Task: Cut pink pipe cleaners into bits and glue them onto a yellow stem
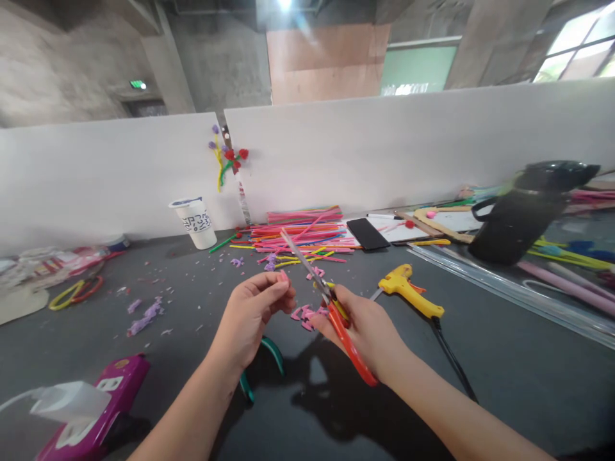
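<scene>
My left hand (257, 310) is closed in a pinch, with a small pink piece (284, 276) showing at the thumb and fingertips. My right hand (368, 326) is wrapped round scissors (346, 339) with orange-red handles; their blades point up and to the left, beside my left fingertips and apart from them. Below and between my hands, several small pink cut pieces (307, 315) lie on the dark table. Pliers with green handles (273, 353) rest under my left wrist, their jaws hidden by the hand.
A yellow glue gun (408, 291) lies right of my right hand, its black cord trailing forward. Coloured pipe cleaners (298, 234), a black phone (368, 234) and a paper cup (196, 223) stand behind. A purple power strip (120, 390) is front left, a dark kettle (523, 214) right.
</scene>
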Available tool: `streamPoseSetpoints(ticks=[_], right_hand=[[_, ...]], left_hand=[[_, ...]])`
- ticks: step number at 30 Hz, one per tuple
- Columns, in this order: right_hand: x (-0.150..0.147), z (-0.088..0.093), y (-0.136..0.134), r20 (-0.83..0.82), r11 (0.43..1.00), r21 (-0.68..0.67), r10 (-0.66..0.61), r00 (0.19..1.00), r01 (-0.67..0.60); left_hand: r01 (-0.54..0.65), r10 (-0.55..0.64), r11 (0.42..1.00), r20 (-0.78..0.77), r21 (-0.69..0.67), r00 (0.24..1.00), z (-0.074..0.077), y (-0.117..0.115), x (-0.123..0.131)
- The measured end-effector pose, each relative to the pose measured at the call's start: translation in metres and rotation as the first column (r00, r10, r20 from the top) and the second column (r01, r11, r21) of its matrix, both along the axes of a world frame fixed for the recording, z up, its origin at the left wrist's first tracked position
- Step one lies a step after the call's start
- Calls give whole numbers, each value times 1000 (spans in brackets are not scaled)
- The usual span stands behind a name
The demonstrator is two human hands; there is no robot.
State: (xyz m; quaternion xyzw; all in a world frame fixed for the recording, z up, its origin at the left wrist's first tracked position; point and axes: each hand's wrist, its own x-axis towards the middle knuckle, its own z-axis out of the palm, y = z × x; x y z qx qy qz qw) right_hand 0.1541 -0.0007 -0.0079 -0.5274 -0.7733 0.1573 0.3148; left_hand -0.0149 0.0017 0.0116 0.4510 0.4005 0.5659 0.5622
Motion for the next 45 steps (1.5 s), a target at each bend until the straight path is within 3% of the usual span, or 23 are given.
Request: streamPoseSetpoints(ticks=[4, 9, 34, 45], right_hand=[[1, -8, -2, 241, 995, 98, -38, 970, 14], [3, -14, -5, 347, 978, 209, -91, 933, 17], [-1, -18, -3, 426, 917, 399, -207, 880, 22], [-1, -17, -4, 433, 914, 405, -217, 875, 26]], left_hand=[[-34, 32, 999, 102, 24, 994, 2, 0, -3], [-68, 58, 994, 111, 86, 992, 1, -2, -3], [-113, 98, 986, 127, 120, 987, 2, -3, 0], [-113, 99, 989, 142, 100, 985, 2, -2, -1]])
